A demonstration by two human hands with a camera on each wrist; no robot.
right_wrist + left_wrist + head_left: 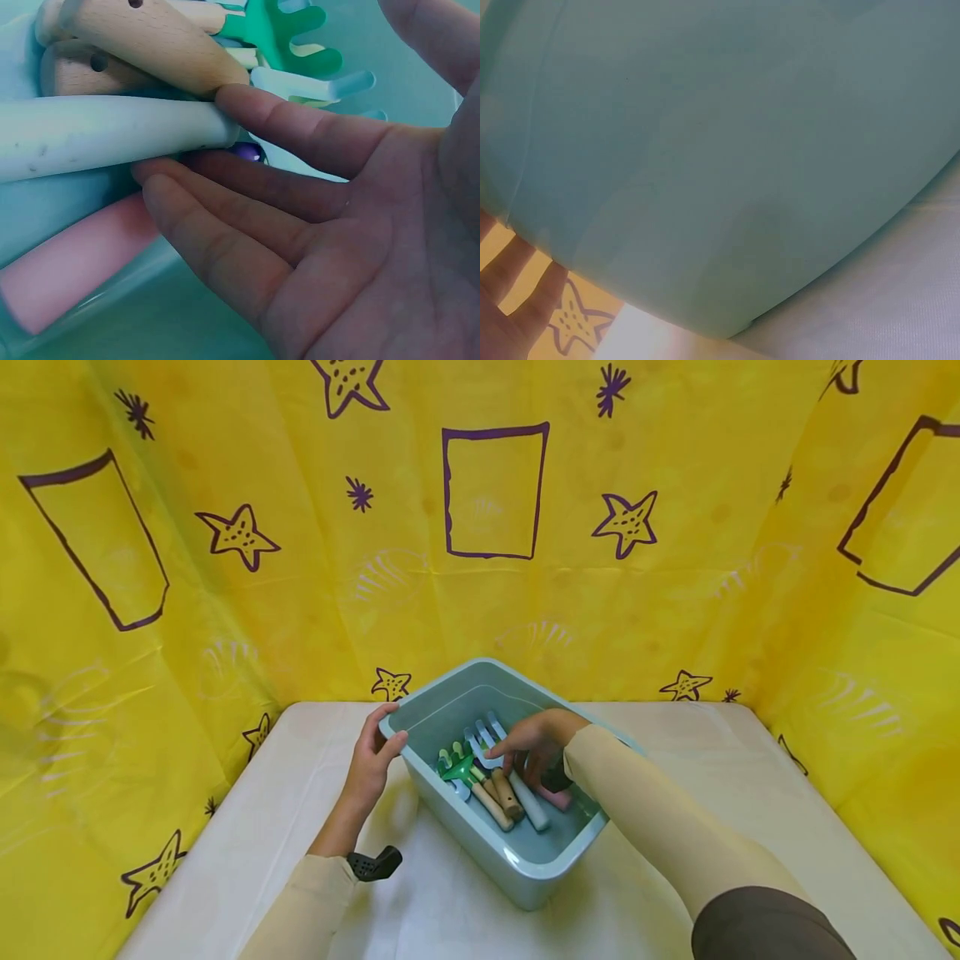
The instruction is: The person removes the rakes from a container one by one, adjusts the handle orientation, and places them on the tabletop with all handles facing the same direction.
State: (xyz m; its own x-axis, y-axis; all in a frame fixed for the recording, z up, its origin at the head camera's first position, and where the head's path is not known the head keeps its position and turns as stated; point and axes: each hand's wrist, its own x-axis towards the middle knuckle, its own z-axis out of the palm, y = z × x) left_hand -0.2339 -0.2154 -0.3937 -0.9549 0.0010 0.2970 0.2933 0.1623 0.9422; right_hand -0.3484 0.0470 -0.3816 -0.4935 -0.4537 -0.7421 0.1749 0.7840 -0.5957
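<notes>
My left hand point(372, 752) grips the rim of a blue-green plastic bin point(480, 839) at its left corner, thumb over the edge. In the left wrist view, its fingers point(536, 304) show beside the bin wall. Reaching inside, my right hand point(536, 742) is over a pile of small garden tools. The right wrist view shows its fingers extended, touching near a pale blue handle point(112, 131). Beside that lie wooden handles point(157, 41), a green hand rake point(281, 37) and a pink handle point(82, 259). A light-blue fork point(483, 747) lies near the fingers; the fingers partly hide the pile.
The bin stands at an angle on a white-covered table point(675, 827). Yellow sheeting point(495, 602) with drawn purple starfish and frames surrounds the table at the back and both sides. Black bands with camera mounts point(375, 863) sit on the wrists.
</notes>
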